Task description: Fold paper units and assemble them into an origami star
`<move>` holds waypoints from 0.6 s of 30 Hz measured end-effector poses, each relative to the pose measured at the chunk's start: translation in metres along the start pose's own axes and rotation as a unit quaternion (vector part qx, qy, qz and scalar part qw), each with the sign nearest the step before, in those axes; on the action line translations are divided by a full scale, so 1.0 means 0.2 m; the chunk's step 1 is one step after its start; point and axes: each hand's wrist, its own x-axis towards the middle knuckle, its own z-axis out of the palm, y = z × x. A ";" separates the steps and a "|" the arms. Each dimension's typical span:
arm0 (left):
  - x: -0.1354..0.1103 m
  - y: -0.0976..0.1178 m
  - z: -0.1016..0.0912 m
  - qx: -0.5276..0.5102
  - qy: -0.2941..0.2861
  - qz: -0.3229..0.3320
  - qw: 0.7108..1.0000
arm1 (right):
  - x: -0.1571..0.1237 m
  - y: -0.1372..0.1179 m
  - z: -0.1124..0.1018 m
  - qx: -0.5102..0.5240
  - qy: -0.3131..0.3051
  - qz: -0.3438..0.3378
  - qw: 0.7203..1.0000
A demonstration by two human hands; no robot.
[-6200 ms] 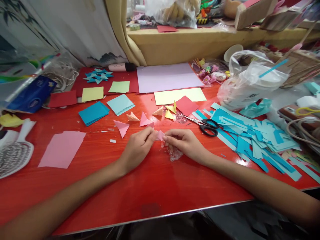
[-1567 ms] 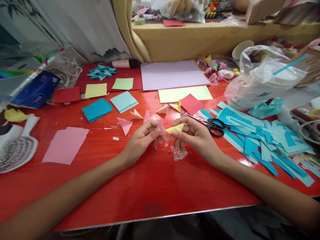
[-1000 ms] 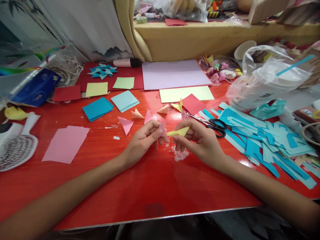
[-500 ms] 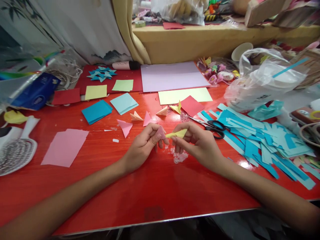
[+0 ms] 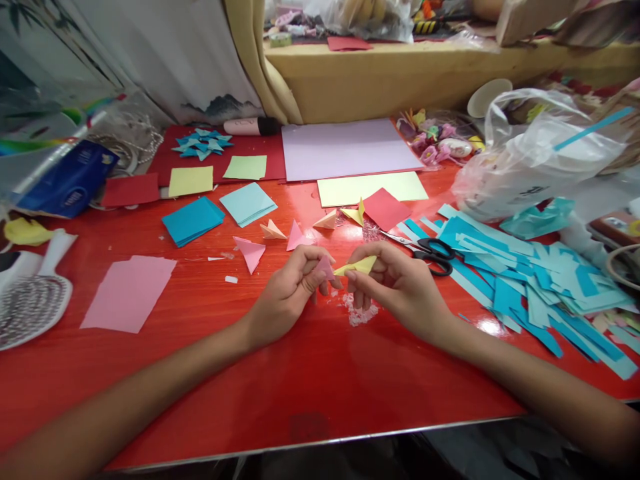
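Observation:
Over the middle of the red table [image 5: 310,373], my left hand [image 5: 287,293] pinches a small folded pink paper piece [image 5: 326,268]. My right hand [image 5: 400,283] pinches a folded yellow paper piece [image 5: 357,266], its tip touching the pink one. Both hands hover just above a small clump of clear crumpled tape [image 5: 361,313]. More folded triangles lie beyond the hands: a pink one [image 5: 249,252], a peach one [image 5: 273,231], another pink one [image 5: 296,236] and yellow ones [image 5: 354,215].
Black scissors [image 5: 425,252] lie right of my right hand beside a heap of blue paper strips [image 5: 520,280]. Paper squares [image 5: 193,220], a pink sheet [image 5: 127,293], a lilac sheet [image 5: 347,148], a plastic bag [image 5: 530,157] and a hairbrush [image 5: 30,307] surround the work spot.
Six seconds ago both hands worked one pink piece low on the table. My right hand has since taken a yellow piece and brought its tip against the pink piece.

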 end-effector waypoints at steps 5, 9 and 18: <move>-0.01 -0.01 0.00 0.015 -0.015 0.008 1.000 | -0.01 0.00 0.01 -0.054 0.023 -0.020 0.998; 0.00 -0.01 0.00 0.023 -0.011 0.004 1.000 | -0.01 0.00 0.01 -0.064 0.030 -0.027 0.997; -0.01 0.01 0.00 0.037 -0.004 -0.016 0.999 | 0.00 0.00 0.01 0.013 0.001 0.000 1.000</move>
